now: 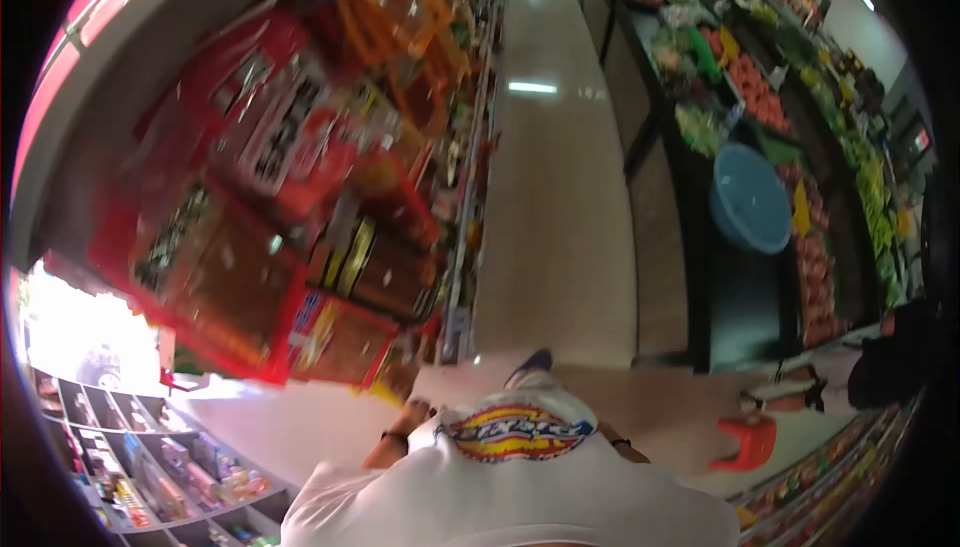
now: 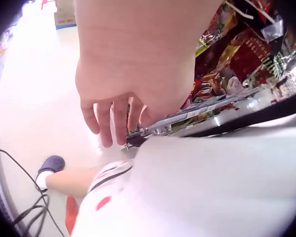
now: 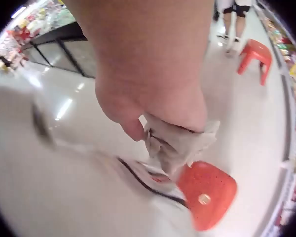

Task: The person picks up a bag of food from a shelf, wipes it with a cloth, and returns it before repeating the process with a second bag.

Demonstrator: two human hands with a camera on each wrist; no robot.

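Note:
My left hand [image 2: 130,91] hangs with its fingers loosely bent and nothing in them, in the left wrist view. It is beside the shelf edge [image 2: 202,112], where packaged goods [image 2: 246,57] lie. In the head view the same hand [image 1: 413,414] is low, next to the red packs [image 1: 340,337]. My right hand [image 3: 153,101] grips a crumpled whitish cloth or tissue [image 3: 175,145] in the right wrist view; which of the two I cannot tell. It hangs at my side, over a red plastic stool [image 3: 207,192] in that view.
An aisle floor [image 1: 555,197] runs between the packed shelf and a produce stand with a blue basin [image 1: 750,197]. Another red stool [image 3: 256,52] stands near a person's legs [image 3: 234,24]. A dark cable [image 2: 27,180] hangs at the left in the left wrist view.

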